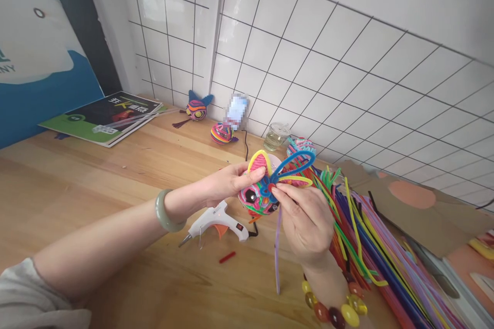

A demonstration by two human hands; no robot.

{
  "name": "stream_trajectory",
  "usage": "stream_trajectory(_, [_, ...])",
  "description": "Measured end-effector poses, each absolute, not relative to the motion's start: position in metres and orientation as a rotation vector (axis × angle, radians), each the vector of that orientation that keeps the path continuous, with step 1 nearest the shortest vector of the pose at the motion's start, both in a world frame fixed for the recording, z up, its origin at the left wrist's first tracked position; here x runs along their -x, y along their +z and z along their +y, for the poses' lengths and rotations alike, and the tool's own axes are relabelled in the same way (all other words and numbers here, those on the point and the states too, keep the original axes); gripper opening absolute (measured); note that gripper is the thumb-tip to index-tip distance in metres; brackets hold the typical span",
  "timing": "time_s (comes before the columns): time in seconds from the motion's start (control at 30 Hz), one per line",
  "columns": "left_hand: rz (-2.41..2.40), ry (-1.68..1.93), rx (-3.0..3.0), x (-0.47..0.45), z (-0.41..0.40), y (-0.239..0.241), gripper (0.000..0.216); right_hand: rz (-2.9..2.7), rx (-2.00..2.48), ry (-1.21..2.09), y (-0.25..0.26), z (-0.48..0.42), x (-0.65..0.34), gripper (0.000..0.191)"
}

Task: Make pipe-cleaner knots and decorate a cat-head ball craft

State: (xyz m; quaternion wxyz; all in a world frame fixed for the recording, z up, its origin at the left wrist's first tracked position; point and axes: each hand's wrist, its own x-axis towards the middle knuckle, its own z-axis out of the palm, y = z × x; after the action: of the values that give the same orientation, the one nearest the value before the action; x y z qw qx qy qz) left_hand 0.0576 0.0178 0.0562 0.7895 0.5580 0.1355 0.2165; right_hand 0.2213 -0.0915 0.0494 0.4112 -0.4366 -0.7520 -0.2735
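Note:
My left hand point(227, 182) is closed round a multicoloured pipe-cleaner figure point(254, 198), thumb and fingers at its yellow loop. My right hand point(306, 221) pinches the blue and yellow pipe-cleaner loops point(293, 167) at the figure's top, where they meet. A purple pipe cleaner point(277, 252) hangs down from the figure past my right palm. A green bangle sits on my left wrist and a beaded bracelet on my right wrist. Both hands hover above the wooden table point(77, 185).
A white glue gun point(218, 221) lies under my hands, with a red scrap point(227, 257) beside it. Several loose pipe cleaners point(386, 257) are piled at the right. Two finished figures point(196, 109), a small glass jar point(276, 136), books point(104, 117) and brown cardboard point(424, 205) line the wall.

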Motion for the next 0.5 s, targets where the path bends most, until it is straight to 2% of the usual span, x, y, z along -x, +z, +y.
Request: stream_trajectory(0.5, [0.239,0.5,-1.253,-0.0576,0.0198,0.0554,0.036,-1.947,1.114,-0.65,0.0542,-0.0901,-0.2223,0.039])
